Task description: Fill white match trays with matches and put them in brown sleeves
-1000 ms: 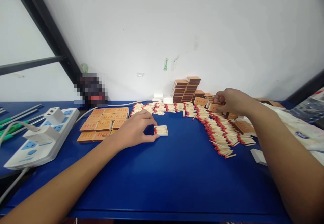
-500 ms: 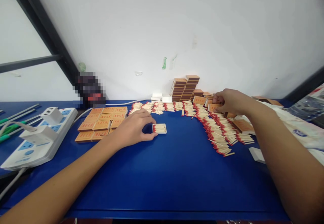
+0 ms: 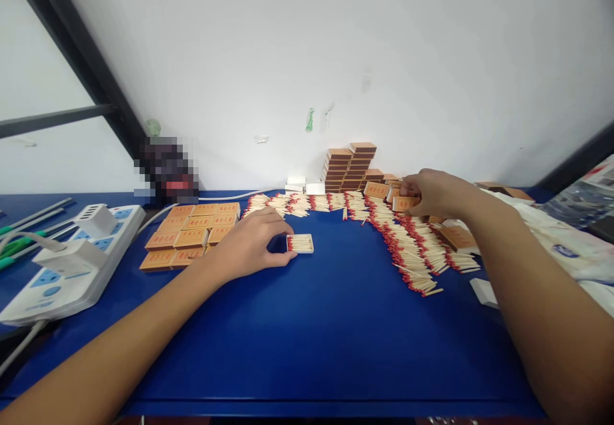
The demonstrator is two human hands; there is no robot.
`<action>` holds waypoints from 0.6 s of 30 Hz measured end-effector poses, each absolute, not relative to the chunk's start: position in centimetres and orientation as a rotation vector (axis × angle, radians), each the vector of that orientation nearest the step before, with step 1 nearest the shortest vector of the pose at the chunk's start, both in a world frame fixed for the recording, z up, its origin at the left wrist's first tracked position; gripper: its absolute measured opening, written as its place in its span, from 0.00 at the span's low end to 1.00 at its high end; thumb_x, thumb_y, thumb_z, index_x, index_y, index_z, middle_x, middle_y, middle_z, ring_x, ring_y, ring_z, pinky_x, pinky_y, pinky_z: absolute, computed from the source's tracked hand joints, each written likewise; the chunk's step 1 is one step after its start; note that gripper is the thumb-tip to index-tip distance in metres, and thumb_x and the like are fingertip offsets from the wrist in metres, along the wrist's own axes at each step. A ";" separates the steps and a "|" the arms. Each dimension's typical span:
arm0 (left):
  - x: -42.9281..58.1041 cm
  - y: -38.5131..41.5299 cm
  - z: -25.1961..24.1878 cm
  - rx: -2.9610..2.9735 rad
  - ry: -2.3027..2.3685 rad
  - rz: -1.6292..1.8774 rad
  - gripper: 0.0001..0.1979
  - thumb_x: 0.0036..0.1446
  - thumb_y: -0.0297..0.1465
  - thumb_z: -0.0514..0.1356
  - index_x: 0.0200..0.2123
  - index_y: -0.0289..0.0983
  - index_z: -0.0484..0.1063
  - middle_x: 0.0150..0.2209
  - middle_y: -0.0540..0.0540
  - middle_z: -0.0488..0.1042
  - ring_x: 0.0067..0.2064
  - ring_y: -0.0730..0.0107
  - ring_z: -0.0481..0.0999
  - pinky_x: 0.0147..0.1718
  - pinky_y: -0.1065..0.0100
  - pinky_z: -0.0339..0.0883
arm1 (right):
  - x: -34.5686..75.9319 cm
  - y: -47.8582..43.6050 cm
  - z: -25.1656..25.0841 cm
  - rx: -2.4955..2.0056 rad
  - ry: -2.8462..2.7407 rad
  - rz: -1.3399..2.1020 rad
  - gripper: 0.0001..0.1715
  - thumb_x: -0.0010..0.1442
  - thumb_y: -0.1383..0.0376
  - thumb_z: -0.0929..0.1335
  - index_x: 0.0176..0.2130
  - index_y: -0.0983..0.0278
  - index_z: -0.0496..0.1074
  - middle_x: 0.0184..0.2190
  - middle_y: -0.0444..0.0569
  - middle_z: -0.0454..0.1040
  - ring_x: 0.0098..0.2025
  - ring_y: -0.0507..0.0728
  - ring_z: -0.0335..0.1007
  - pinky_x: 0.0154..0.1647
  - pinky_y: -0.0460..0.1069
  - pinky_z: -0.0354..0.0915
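while left hand point(image 3: 256, 240) grips white tray point(image 3: 304, 251) by left end, tray seems flat on blue surface point(image 3: 307, 329), short matches point(image 3: 302, 243) inside, red heads leftward. right hand point(image 3: 435, 192), behind and well right of tray, has grip closed on orange matchbox point(image 3: 403, 204), beside loose match rows point(image 3: 410, 252). best, probably: light left pinch, tray level, thin walls unsqueezed; right grip clear of rows.
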State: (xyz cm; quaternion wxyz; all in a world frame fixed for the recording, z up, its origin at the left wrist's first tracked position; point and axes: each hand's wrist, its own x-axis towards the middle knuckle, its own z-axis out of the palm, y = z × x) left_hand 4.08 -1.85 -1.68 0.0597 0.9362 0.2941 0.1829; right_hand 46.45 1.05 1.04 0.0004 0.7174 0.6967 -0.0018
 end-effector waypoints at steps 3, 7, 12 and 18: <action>4.1 -1.9 -1.7 2.847 0.880 0.565 0.11 0.65 0.40 0.66 0.45 0.40 0.79 0.41 0.45 0.80 0.47 0.57 0.77 0.49 0.56 0.70 | 46.7 1.1 0.8 2.245 2.201 -0.009 0.17 0.48 0.68 0.74 0.38 0.58 0.69 0.35 0.48 0.74 0.30 0.56 0.67 0.31 0.52 0.59; 4.2 -1.9 -1.7 2.849 0.858 0.563 0.12 0.65 0.41 0.66 0.45 0.39 0.79 0.41 0.45 0.79 0.47 0.57 0.76 0.49 0.55 0.70 | 46.6 0.9 0.6 2.267 2.238 0.054 0.18 0.45 0.71 0.75 0.37 0.59 0.70 0.39 0.52 0.73 0.32 0.58 0.68 0.32 0.53 0.60; 4.2 -2.0 -1.6 2.850 0.878 0.562 0.12 0.64 0.40 0.67 0.45 0.38 0.79 0.40 0.44 0.79 0.46 0.57 0.77 0.48 0.56 0.70 | 46.3 1.0 0.6 2.249 2.254 0.088 0.16 0.45 0.69 0.76 0.33 0.59 0.69 0.37 0.51 0.73 0.31 0.58 0.68 0.30 0.53 0.60; 4.3 -2.0 -1.6 2.853 0.863 0.586 0.11 0.64 0.39 0.67 0.44 0.39 0.79 0.39 0.45 0.79 0.45 0.57 0.77 0.47 0.56 0.70 | 46.7 0.9 1.7 2.262 2.256 -0.020 0.13 0.50 0.61 0.76 0.30 0.57 0.69 0.29 0.47 0.76 0.29 0.59 0.69 0.28 0.53 0.59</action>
